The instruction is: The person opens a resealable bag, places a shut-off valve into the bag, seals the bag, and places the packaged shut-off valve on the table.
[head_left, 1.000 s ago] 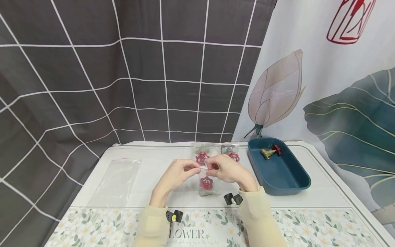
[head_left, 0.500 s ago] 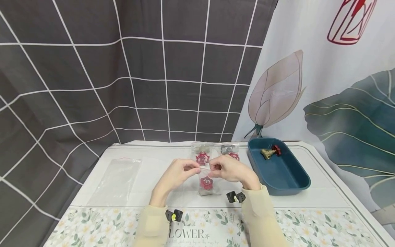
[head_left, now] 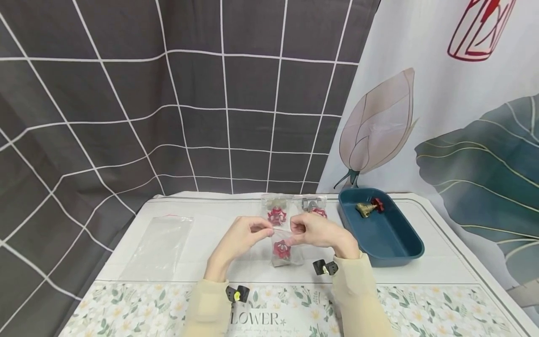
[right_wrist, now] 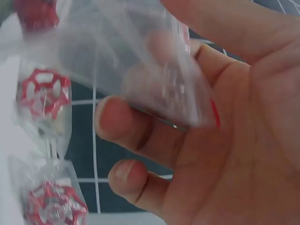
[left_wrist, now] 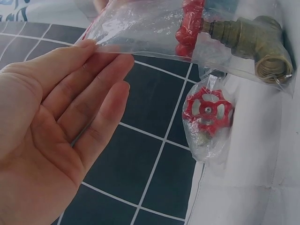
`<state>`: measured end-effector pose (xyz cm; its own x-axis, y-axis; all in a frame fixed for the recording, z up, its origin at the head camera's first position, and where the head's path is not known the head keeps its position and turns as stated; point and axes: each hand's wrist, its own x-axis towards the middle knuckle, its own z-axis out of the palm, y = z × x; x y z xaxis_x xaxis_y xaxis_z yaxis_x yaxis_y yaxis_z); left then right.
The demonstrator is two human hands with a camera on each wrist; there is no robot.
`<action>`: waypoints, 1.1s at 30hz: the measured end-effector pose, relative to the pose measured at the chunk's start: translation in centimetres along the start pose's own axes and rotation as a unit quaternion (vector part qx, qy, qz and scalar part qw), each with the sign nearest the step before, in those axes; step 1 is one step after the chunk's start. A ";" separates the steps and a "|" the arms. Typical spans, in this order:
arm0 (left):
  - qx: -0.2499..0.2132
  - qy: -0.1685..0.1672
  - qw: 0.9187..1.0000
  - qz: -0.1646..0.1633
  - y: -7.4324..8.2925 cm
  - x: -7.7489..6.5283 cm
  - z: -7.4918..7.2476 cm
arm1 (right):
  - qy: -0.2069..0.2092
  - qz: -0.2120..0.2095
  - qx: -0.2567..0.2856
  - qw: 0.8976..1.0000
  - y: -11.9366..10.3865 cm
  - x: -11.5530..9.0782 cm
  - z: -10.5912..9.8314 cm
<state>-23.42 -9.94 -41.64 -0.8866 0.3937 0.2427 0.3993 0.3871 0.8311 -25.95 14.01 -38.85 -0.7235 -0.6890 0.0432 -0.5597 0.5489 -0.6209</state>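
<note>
A clear zip bag point(head_left: 296, 256) stands in front of me with a brass valve point(left_wrist: 248, 40) inside. The valve's red handwheel point(head_left: 281, 249) shows through the plastic. Between thumb and fingertip, my left hand point(head_left: 242, 238) pinches the bag's upper left corner; its other fingers stretch out loosely in the left wrist view. My right hand point(head_left: 317, 230) grips the red-lined top edge farther right, thumb and index finger together on the plastic. In the right wrist view the bag point(right_wrist: 140, 61) is blurred and covers part of the fingers.
Behind the hands lie a bagged valve point(head_left: 276, 216) and a second bagged valve point(head_left: 318, 213). A blue bin point(head_left: 391, 241) on the right holds a bare brass valve point(head_left: 365, 209) with a red wheel. On the left lies a flat clear bag point(head_left: 162, 248). A grid-patterned curtain point(head_left: 248, 131) hangs behind the table.
My right hand has slid rightward along the bag's top edge, away from the left hand. The left hand keeps its pinch in the same place.
</note>
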 end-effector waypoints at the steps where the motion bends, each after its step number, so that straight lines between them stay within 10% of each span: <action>1: 0.000 0.000 1.000 0.000 0.0 0.0 0.0 | -0.002 0.002 0.000 1.000 0.1 -0.1 -0.1; 33: -0.004 0.000 1.000 0.000 -0.2 0.0 -0.1 | -0.004 -0.009 0.011 1.000 1.0 -0.6 -0.4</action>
<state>-23.55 -10.06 -41.79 -0.8868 0.3940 0.2416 0.3968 0.3807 0.8352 -26.22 15.21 -39.14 -0.7101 -0.7024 0.0485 -0.5636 0.5258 -0.6370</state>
